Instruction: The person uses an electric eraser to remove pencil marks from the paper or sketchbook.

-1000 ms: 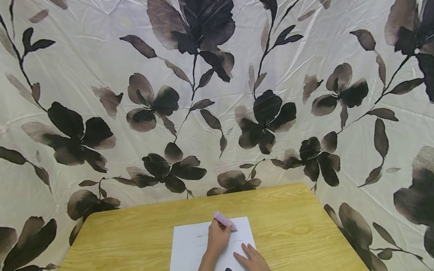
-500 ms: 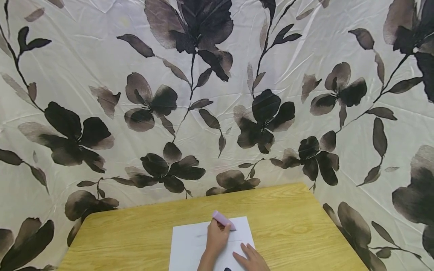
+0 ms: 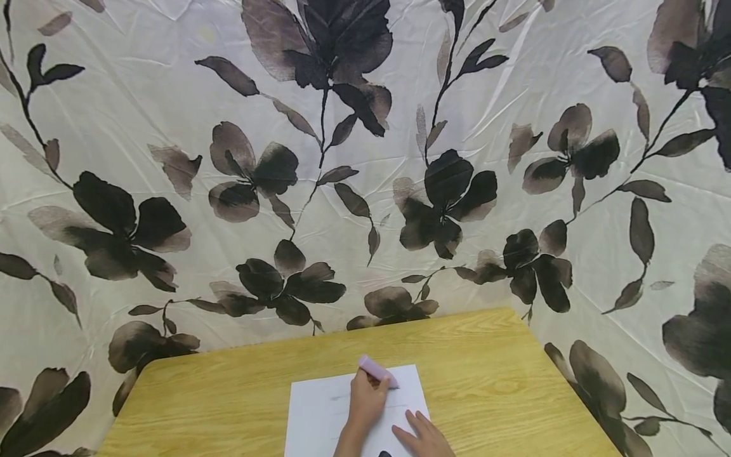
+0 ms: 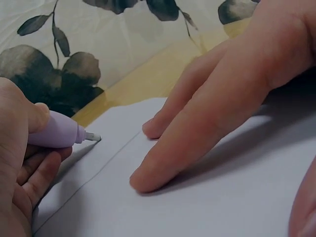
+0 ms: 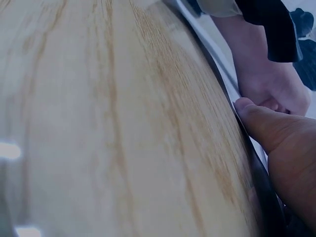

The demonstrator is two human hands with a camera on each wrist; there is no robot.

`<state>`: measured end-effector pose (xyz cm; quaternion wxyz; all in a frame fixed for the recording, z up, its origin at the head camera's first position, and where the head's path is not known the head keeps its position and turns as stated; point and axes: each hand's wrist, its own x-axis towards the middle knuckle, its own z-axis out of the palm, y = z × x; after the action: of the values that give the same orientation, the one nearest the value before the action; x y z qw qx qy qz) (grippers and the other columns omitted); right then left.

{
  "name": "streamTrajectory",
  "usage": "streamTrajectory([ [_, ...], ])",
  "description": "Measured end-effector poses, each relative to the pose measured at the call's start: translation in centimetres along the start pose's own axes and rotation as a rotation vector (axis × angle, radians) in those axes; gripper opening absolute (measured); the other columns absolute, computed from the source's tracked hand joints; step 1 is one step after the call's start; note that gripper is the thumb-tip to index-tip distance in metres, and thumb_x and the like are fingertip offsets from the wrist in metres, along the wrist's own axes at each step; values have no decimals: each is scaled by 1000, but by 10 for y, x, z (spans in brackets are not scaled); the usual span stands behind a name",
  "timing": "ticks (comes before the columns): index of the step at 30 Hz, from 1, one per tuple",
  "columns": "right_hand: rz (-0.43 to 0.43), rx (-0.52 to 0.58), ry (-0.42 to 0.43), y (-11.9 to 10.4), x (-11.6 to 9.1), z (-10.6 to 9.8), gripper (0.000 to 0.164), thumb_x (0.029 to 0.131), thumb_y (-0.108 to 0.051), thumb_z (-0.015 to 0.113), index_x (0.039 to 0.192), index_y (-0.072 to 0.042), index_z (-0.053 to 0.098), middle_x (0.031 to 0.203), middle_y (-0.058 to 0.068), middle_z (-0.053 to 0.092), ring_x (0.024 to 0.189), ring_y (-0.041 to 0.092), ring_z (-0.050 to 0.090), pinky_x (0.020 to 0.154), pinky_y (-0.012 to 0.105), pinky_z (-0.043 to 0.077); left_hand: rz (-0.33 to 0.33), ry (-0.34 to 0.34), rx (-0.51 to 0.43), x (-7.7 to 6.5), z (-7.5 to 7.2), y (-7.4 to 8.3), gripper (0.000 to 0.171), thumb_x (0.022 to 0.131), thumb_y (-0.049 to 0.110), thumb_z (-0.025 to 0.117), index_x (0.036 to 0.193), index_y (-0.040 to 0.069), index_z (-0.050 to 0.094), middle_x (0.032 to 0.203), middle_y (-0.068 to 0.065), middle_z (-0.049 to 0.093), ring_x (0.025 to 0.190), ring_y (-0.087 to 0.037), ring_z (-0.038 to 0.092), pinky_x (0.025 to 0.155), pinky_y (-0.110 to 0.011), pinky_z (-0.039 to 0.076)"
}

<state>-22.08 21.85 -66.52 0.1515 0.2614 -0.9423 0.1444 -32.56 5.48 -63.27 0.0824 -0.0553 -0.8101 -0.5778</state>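
A white sheet of paper [image 3: 320, 412] with thin grey lines lies on the table. My left hand [image 3: 365, 400] pinches a thick lilac pen-shaped tool [image 3: 375, 369] over the upper part of the sheet. In the left wrist view the tool's narrow whitish tip [image 4: 93, 136] meets the paper beside a long grey line [image 4: 94, 177]. To the right, my right hand [image 3: 425, 437] rests on the sheet with its fingers spread. The right wrist view catches my right hand [image 5: 291, 153] at the paper's edge, with the left hand [image 5: 274, 91] beyond it, partly hidden.
The yellow wood-grain table [image 3: 485, 381] extends past the sheet on both sides and behind it. A pale cloth with dark flowers [image 3: 365, 209] hangs behind the table. At the bottom edge of the head view a small dark object [image 3: 385, 454] shows, mostly cut off.
The head view has shifted very slightly. Both hands, the lilac tool and the paper stay in almost the same places.
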Motion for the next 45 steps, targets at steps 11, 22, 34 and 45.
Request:
streamTrajectory([
  [11, -55, -83, 85, 5, -4, 8, 60, 83, -65, 61, 126, -22, 64, 126, 17, 58, 109, 38, 58, 85, 43, 50, 30, -11, -8, -2, 3, 2, 27, 84, 2, 72, 103, -5, 55, 88, -7, 64, 79, -15, 63, 72, -29, 55],
  [22, -28, -31, 36, 1, -3, 5, 62, 85, -65, 58, 128, -22, 63, 129, 17, 57, 112, 39, 56, 86, 46, 50, 0, 20, 13, -2, -2, 0, 30, 83, 1, 72, 106, -7, 54, 90, -10, 64, 80, -16, 63, 72, -31, 55],
  [34, -35, -66, 75, 2, -3, 8, 63, 83, -68, 58, 127, -23, 63, 128, 16, 58, 111, 37, 57, 85, 43, 50, 34, 38, 12, -2, -5, -1, 28, 83, 0, 71, 104, -6, 55, 90, -10, 65, 81, -18, 64, 72, -32, 55],
  [45, -7, -39, 31, -1, -3, 2, 63, 85, -68, 55, 128, -21, 63, 129, 17, 57, 112, 39, 56, 86, 46, 50, 9, 17, -20, -4, -9, -1, 30, 84, 0, 71, 107, -8, 54, 92, -12, 65, 83, -19, 64, 74, -31, 55],
])
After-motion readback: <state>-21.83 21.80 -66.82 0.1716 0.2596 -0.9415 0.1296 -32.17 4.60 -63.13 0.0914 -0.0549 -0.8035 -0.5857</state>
